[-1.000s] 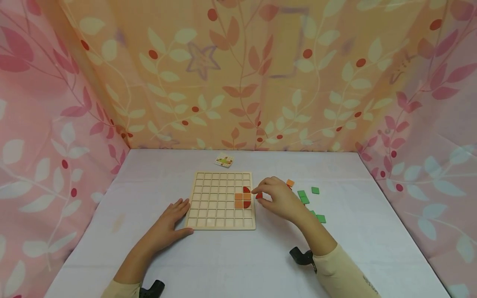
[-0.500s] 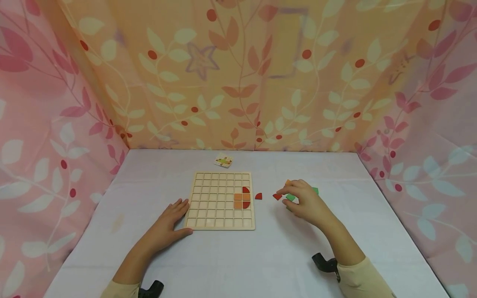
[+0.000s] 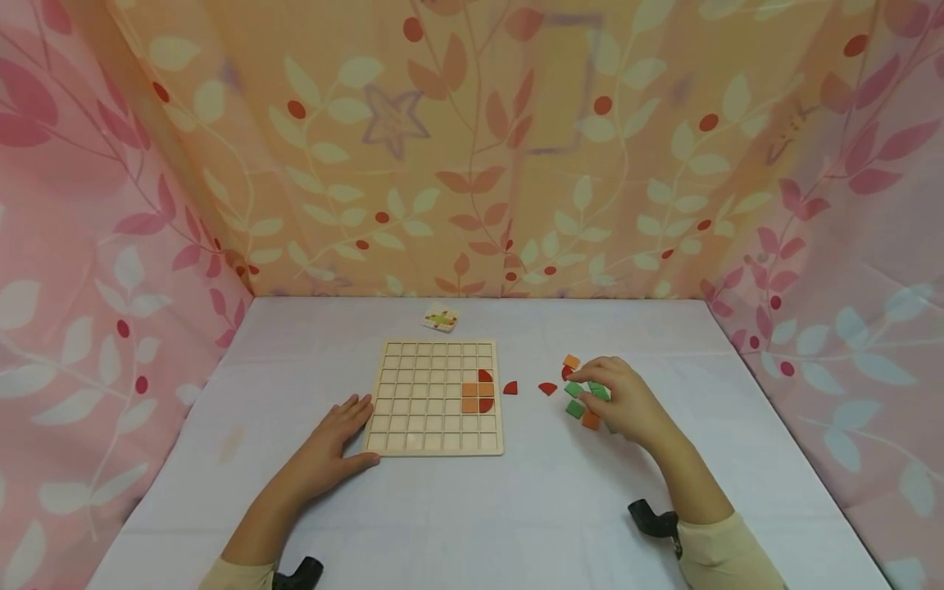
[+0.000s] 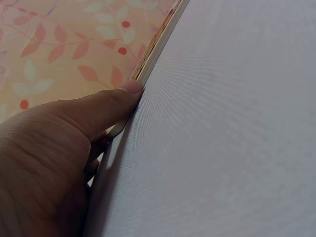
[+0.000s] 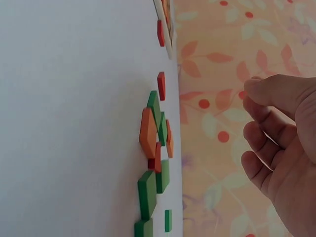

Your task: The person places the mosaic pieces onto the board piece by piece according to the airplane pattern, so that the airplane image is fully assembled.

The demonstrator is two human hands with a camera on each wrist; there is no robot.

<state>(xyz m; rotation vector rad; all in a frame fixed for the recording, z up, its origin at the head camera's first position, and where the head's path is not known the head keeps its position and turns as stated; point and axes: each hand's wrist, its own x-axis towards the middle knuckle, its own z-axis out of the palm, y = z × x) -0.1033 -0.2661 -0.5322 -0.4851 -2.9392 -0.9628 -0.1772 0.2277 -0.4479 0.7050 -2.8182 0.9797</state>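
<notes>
A wooden grid board lies on the table, with orange squares and red quarter-circle pieces set in its right side. My left hand rests against the board's left edge; its thumb touches the near edge in the left wrist view. Over a loose group of pieces hovers my right hand, fingers loosely bent, nothing visible in it. Around and partly under it lie green tiles, an orange tile and a red piece. In the right wrist view, the fingers stand apart from the pieces.
Two red quarter-circle pieces lie between board and group, one close to the board's right edge. A small patterned card is behind the board. Floral cloth walls the white table at the back and sides.
My right hand has left a red quarter-circle piece beside the board and moved right, over the loose pieces. The left hand stays at the board.
</notes>
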